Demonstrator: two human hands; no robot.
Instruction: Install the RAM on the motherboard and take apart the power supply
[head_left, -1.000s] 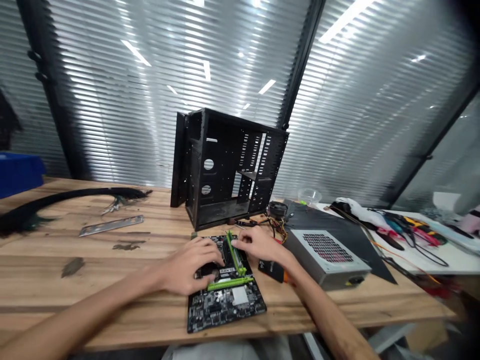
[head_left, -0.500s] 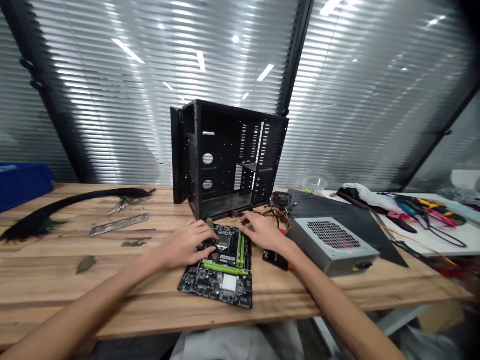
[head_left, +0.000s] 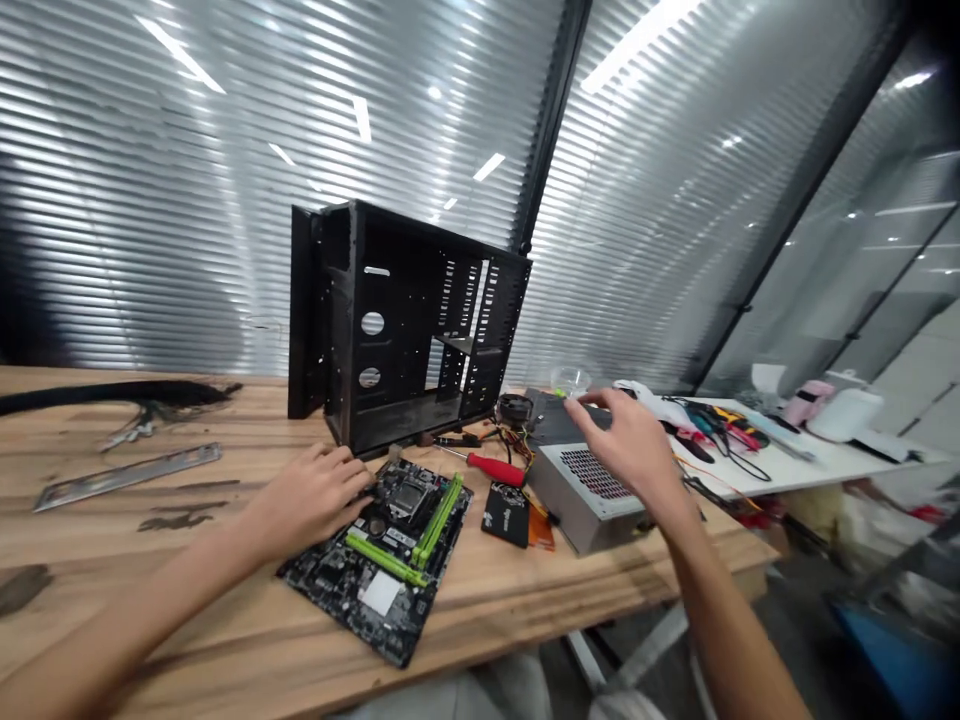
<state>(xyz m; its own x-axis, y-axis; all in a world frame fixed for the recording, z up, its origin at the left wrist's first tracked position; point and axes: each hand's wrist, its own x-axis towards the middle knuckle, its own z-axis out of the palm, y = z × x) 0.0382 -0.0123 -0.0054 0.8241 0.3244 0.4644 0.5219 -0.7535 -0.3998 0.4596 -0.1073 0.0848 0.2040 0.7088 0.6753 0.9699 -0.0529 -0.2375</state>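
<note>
A black motherboard (head_left: 394,575) with lime-green slots lies flat on the wooden table. My left hand (head_left: 311,500) is closed on its left edge, fingers curled over the ports and the thumb side hidden. Above the grey power supply (head_left: 585,500), my right hand (head_left: 626,445) hovers in the air, thumb and fingers apart, holding nothing. Behind it stands a clear plastic cup (head_left: 571,380) with something green inside, close to the fingertips in the picture. Between board and power supply lie a red-handled screwdriver (head_left: 495,469) and a black solid-state drive (head_left: 506,515).
An open black computer case (head_left: 420,330) stands at the back. A metal I/O plate (head_left: 131,477) and a black cable bundle (head_left: 127,395) lie on the left. A fan (head_left: 515,408) with wires sits beside the case. Tools and cables (head_left: 724,430) lie on the white table at right.
My right hand has left the motherboard and moved right, over the power supply. The board has turned slightly under my left hand. The view has swung to the right.
</note>
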